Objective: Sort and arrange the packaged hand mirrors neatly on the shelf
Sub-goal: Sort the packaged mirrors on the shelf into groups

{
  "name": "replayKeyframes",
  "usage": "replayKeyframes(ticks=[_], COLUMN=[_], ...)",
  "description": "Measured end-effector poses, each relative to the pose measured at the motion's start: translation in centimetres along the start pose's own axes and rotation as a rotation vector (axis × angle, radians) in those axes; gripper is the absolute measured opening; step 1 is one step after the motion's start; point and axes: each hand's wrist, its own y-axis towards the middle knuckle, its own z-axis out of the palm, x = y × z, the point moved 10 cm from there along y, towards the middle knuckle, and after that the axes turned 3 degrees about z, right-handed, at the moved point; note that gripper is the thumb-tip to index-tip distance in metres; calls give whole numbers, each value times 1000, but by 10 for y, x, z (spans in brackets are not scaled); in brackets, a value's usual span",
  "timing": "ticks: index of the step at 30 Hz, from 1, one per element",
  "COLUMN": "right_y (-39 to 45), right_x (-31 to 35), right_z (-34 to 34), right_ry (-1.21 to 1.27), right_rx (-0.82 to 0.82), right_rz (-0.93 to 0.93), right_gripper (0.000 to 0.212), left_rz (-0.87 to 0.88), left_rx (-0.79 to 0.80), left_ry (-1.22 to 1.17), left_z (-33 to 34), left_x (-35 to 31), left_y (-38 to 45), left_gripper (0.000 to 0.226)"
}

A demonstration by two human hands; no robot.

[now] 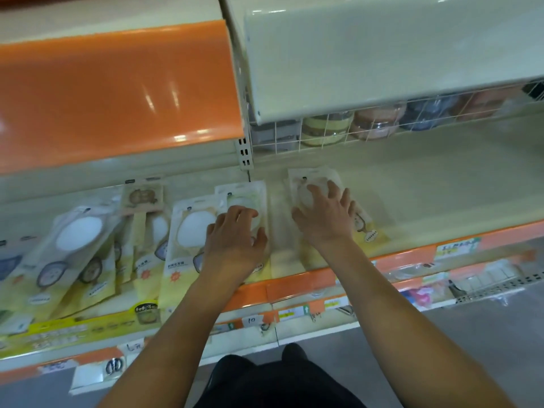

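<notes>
both hands are laid flat with fingers spread; the left hand [235, 234] rests on one packaged mirror [245, 198], the right hand [325, 214] on another [312, 184], both on the shelf [426, 184]; packs should be slid until edges are aligned, without lifting.

Packaged hand mirrors [188, 240] flat on shelf [426, 207], overlapping, yellow-white packets, blurred.

On the cream shelf [412, 184], the left hand [235, 240] rests on a clear-packaged white oval hand mirror [245, 195], its fingers [241, 212] loosely bent. The right hand [326, 216] lies spread on another pale packaged mirror [312, 179] just beside it.
</notes>
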Motion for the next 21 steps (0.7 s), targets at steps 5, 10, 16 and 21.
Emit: replayKeyframes(ticks=[5, 10, 16, 21], right_y=[-12, -30, -56, -69], right_x=[35, 66, 106, 137], right_z=[-3, 16, 42, 55], right_ry=[74, 130, 148, 139], right_rx=[-13, 69, 172, 189], right_rz=[-164, -293, -434, -488], right_gripper=[55, 52, 53, 51], left_rz=[-46, -131, -270, -340], left_rx=[-96, -198, -230, -234], left_ry=[16, 54, 99, 113], left_z=[-13, -25, -39, -54], left_x=[8, 27, 64, 86], left_y=[-15, -42, -79, -98], left_gripper=[35, 38, 38, 39])
